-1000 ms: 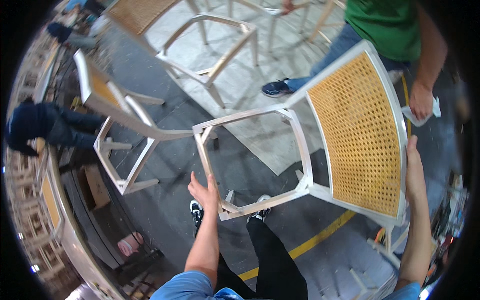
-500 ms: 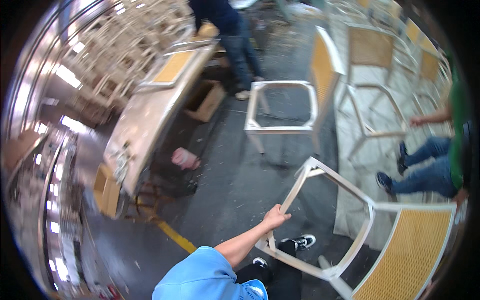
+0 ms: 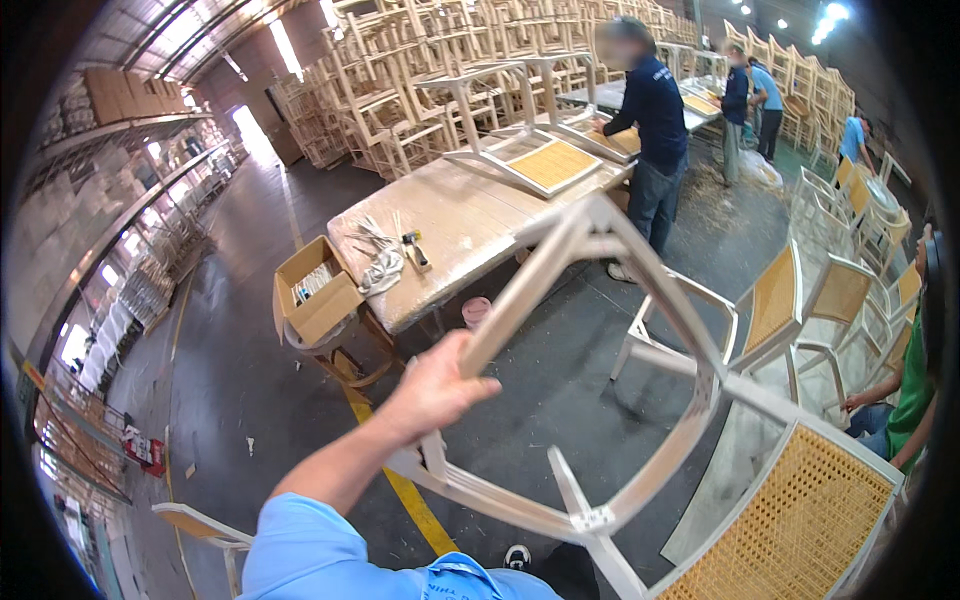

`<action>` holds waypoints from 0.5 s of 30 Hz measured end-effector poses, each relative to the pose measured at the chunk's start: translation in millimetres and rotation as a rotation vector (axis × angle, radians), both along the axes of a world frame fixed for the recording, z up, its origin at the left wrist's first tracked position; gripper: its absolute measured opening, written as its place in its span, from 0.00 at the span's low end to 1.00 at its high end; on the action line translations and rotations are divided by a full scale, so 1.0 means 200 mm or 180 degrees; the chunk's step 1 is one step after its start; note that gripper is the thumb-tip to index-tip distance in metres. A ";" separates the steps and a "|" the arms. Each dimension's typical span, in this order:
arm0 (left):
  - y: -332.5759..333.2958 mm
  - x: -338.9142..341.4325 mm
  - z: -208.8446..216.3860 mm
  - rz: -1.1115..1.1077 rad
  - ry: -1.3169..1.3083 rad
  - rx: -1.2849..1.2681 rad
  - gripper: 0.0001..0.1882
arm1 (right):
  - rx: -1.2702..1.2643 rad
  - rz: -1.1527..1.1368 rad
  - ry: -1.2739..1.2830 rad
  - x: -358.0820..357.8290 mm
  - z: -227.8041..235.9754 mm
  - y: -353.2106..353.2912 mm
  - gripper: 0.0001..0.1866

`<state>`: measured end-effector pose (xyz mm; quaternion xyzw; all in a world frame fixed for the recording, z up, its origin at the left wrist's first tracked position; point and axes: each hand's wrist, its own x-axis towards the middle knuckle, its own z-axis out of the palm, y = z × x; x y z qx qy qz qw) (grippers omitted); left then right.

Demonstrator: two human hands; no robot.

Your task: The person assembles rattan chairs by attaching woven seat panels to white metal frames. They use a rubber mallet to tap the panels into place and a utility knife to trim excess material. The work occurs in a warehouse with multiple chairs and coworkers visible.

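Observation:
My left hand (image 3: 437, 392) is closed round a seat rail of a pale wooden chair frame (image 3: 668, 462). The chair is lifted off the floor and tilted in front of me, its seat opening bare. Its woven cane backrest (image 3: 785, 520) points toward the lower right. One leg shows below the far side of the seat frame. My right hand does not show.
A long worktable (image 3: 440, 240) holds chairs, sticks, a cloth and a small tool. A cardboard box (image 3: 325, 300) stands at its near end. Cane-backed chairs (image 3: 772, 295) line the right side. A person in navy (image 3: 655, 110) works at the table; another in green (image 3: 915, 390) is at right.
The chair has come up closer to me, and my left hand has risen and moved left with it. My view has tilted upward, showing more of the table and workers.

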<state>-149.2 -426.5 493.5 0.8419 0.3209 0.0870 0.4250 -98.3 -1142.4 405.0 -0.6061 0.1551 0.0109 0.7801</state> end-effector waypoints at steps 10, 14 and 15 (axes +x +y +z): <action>0.39 0.06 0.90 0.0643 -0.1111 0.1940 0.29 | 0.0847 0.0539 0.0328 0.75 -0.38 1.33 0.45; 0.65 0.23 1.03 0.0799 -0.1250 0.2880 0.29 | 0.1867 0.1448 0.0271 1.18 -0.50 1.87 0.44; 0.72 0.29 1.05 0.0838 -0.1282 0.2841 0.29 | 0.2059 0.1863 0.0074 1.32 -0.59 1.94 0.48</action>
